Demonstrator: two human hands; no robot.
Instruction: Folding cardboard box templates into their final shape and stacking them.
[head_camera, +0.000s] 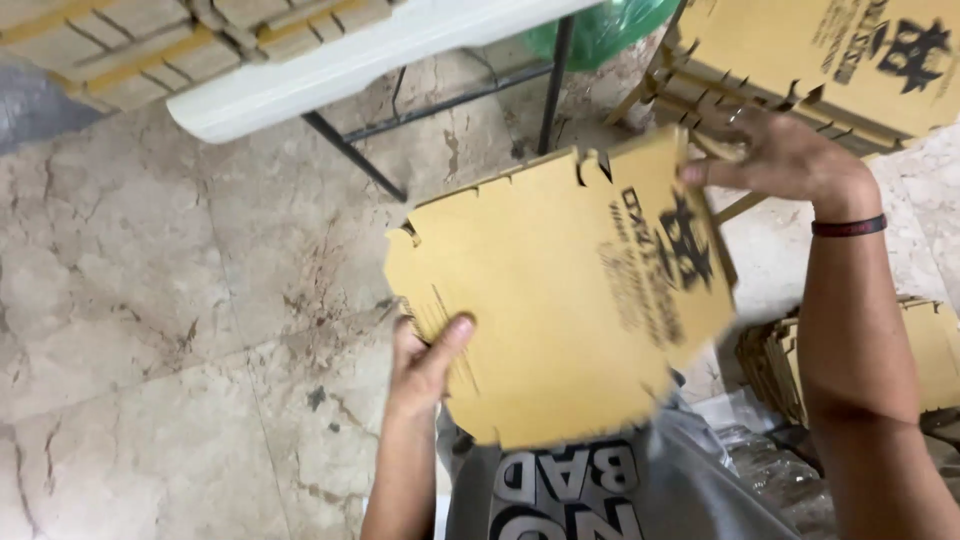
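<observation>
Above the floor, both hands grip the flat cardboard sheet.

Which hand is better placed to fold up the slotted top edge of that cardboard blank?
Probably the right hand: it already pinches the flat cardboard box blank beside the slots; the left hand steadies the lower edge.

Stained marble floor; white folding table on black legs.

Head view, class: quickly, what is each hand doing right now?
Left hand: closed on the flat cardboard box blank, thumb on its lower left edge.
Right hand: closed on the blank's upper right corner.
</observation>
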